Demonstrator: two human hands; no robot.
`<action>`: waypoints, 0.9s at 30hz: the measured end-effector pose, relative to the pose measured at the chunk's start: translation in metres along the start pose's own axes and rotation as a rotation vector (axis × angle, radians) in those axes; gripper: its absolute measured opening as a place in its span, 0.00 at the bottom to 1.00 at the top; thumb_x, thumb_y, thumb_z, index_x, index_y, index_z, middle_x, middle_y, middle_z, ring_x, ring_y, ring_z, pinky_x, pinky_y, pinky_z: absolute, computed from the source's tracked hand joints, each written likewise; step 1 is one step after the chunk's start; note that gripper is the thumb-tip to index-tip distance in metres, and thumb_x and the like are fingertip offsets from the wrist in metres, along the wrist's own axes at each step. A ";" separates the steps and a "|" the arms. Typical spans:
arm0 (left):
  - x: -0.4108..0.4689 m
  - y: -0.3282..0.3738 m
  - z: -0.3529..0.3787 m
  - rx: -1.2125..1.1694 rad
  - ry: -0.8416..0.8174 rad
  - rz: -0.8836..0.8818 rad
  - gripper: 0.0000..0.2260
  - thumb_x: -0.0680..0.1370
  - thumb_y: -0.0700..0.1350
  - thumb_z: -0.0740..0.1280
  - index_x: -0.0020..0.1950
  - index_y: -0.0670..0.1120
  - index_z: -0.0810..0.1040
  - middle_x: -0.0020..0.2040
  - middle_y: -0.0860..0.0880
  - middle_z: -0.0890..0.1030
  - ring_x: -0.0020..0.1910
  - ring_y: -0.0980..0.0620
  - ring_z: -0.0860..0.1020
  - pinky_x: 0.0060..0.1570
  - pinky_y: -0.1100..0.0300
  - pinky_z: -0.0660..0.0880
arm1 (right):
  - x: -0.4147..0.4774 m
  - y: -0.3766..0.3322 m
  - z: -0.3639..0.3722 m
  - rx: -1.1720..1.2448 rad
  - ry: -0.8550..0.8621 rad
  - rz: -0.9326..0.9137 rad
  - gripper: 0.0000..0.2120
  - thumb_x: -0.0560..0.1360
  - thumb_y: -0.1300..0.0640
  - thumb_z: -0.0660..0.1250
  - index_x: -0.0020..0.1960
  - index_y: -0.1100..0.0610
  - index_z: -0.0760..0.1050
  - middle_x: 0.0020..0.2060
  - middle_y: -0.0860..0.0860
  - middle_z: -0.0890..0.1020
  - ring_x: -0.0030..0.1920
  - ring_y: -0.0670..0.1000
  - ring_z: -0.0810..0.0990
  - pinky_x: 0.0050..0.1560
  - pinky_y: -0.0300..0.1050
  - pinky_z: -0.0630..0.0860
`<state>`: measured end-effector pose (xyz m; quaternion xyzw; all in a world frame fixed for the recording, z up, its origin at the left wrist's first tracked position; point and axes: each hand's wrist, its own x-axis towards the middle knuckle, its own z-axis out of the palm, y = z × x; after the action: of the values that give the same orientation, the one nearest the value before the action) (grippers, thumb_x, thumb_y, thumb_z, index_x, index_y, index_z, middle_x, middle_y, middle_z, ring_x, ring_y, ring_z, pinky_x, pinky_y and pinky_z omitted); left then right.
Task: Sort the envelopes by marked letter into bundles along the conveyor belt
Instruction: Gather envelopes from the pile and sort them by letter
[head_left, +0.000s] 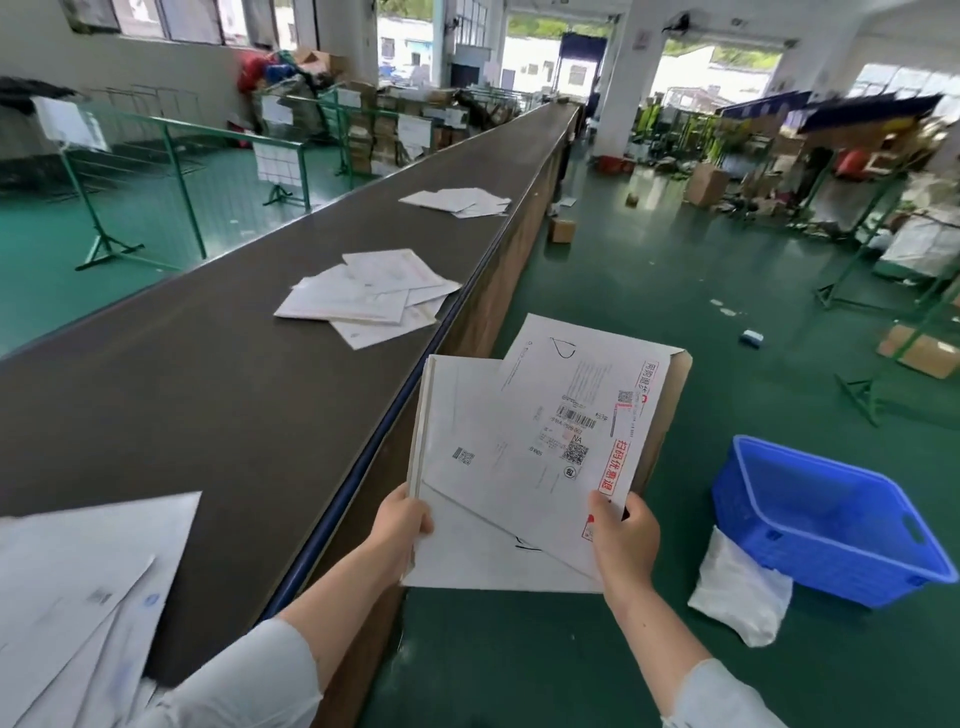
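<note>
Belt (208, 364) runs lengthwise away ahead. Three bundles lie on it: near bundle (78, 597), middle bundle (363, 299), far bundle (457, 201). One stack (483, 530) is held just right of the belt edge, so all bundles lie to the left and ahead. Left hand (402, 530), nearer the belt, grips the stack's left edge. Right hand (623, 535) pinches the top envelope (571, 415).
</note>
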<state>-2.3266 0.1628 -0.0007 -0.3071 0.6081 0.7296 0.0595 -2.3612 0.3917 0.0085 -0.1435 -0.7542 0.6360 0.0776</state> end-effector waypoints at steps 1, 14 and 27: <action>0.021 0.015 0.006 0.008 -0.014 0.007 0.18 0.69 0.25 0.54 0.48 0.44 0.73 0.48 0.38 0.77 0.46 0.39 0.77 0.50 0.43 0.77 | 0.017 -0.007 0.009 0.010 0.009 -0.008 0.08 0.76 0.59 0.64 0.45 0.48 0.79 0.44 0.44 0.84 0.43 0.48 0.82 0.42 0.47 0.80; 0.238 0.135 0.108 0.047 -0.093 -0.018 0.19 0.70 0.26 0.55 0.55 0.42 0.74 0.49 0.40 0.78 0.47 0.41 0.78 0.42 0.51 0.78 | 0.251 -0.032 0.085 0.026 0.118 0.048 0.08 0.77 0.59 0.65 0.45 0.46 0.78 0.45 0.42 0.83 0.45 0.46 0.82 0.41 0.44 0.79; 0.478 0.280 0.266 -0.010 0.030 0.017 0.18 0.68 0.26 0.56 0.50 0.44 0.74 0.53 0.38 0.78 0.54 0.35 0.78 0.56 0.41 0.78 | 0.588 -0.075 0.150 0.022 0.017 -0.024 0.09 0.77 0.59 0.65 0.45 0.46 0.78 0.45 0.42 0.82 0.43 0.47 0.81 0.43 0.48 0.81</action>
<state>-2.9397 0.2008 0.0080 -0.3133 0.6077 0.7285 0.0426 -2.9717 0.4247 0.0171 -0.1391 -0.7481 0.6422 0.0930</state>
